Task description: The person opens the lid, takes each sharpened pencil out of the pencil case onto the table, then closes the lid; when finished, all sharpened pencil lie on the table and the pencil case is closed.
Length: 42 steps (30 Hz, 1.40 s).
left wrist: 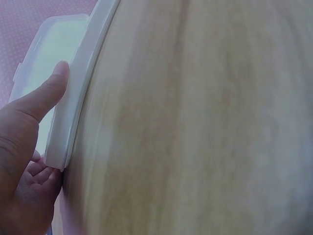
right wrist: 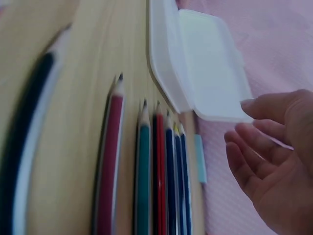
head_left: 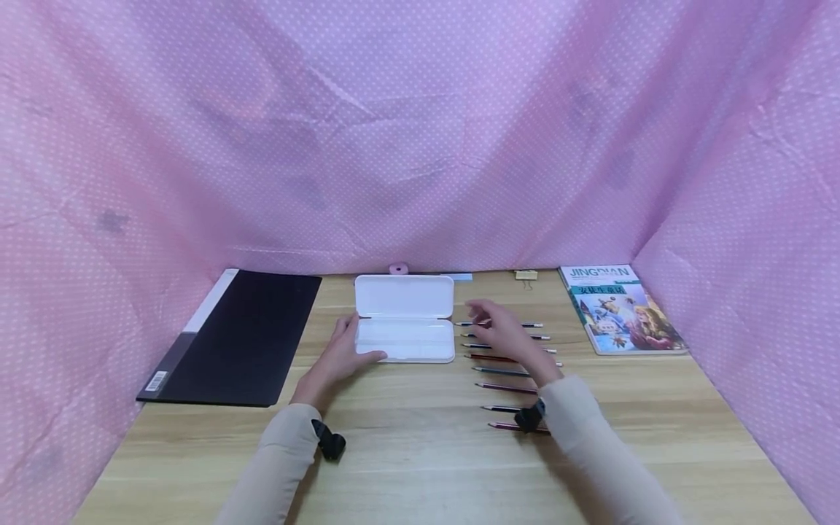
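Observation:
A white pencil case (head_left: 405, 359) lies unfolded on the wooden table, its lid (head_left: 404, 297) tipped back. My left hand (head_left: 336, 357) grips the case's left end; in the left wrist view the thumb (left wrist: 46, 93) lies over the front rim and the fingers bend against the end. Several sharpened pencils (head_left: 502, 371) form a column to the right of the case, tips pointing left. Over the farthest pencils hovers my right hand (head_left: 505, 337), fingers loosely bent and holding nothing. The right wrist view shows a teal pencil (right wrist: 143, 171) and a dark red pencil (right wrist: 109, 161) below that hand.
At the left lies a black folder (head_left: 246, 339). A picture-covered book (head_left: 620, 313) sits at the far right. Along the back edge are a gold binder clip (head_left: 526, 275), a small pink object (head_left: 398, 269) and a pale blue strip (head_left: 462, 277), before a pink dotted cloth (head_left: 420, 182).

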Each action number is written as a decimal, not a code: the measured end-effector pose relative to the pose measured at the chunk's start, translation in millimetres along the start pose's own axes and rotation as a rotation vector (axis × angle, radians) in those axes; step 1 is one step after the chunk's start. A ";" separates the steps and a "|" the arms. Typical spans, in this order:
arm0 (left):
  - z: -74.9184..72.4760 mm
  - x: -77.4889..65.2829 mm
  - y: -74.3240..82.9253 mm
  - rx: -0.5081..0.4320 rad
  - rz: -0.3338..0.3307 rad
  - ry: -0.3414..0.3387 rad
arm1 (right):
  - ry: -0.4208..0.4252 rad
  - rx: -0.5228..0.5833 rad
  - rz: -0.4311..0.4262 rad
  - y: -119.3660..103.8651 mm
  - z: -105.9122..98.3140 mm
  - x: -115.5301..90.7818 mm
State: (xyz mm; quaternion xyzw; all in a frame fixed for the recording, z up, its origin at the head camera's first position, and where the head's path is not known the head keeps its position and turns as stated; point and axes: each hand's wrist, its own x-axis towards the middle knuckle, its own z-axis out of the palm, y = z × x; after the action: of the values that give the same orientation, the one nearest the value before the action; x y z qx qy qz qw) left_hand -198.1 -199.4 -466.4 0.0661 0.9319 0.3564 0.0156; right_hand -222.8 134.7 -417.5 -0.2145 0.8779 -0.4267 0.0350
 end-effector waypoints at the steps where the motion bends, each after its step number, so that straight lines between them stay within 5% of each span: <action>1: 0.2 -0.1 0.3 -0.004 -0.004 -0.002 | 0.004 0.016 0.017 0.3 3.8 6.1; 6: -1.4 -0.4 2.7 -0.014 -0.008 -0.009 | 0.009 0.076 0.114 -0.8 15.4 30.9; 12: -1.2 -0.2 3.5 -0.010 -0.007 -0.011 | 0.100 0.201 0.106 -5.4 22.7 46.8; 20: 2.2 -0.2 4.4 -0.073 -0.001 0.076 | 0.191 0.123 0.071 -12.6 25.6 38.1; 25: 3.7 -3.6 3.2 -0.107 -0.022 0.106 | 0.103 0.073 0.052 -13.0 25.8 27.1; 33: -4.4 -6.1 -3.3 -0.212 -0.005 0.069 | -0.165 -0.021 0.056 -3.4 21.5 15.2; 42: -20.3 -0.9 -1.4 -0.038 0.021 -0.043 | -0.275 0.044 0.105 -4.1 26.8 12.3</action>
State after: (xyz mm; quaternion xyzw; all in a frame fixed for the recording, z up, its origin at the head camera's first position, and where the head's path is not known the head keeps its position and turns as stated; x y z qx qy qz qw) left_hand -198.9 -214.0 -452.3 0.0830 0.9236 0.3727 0.0332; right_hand -225.9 107.8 -429.8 -0.2239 0.8654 -0.4098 0.1817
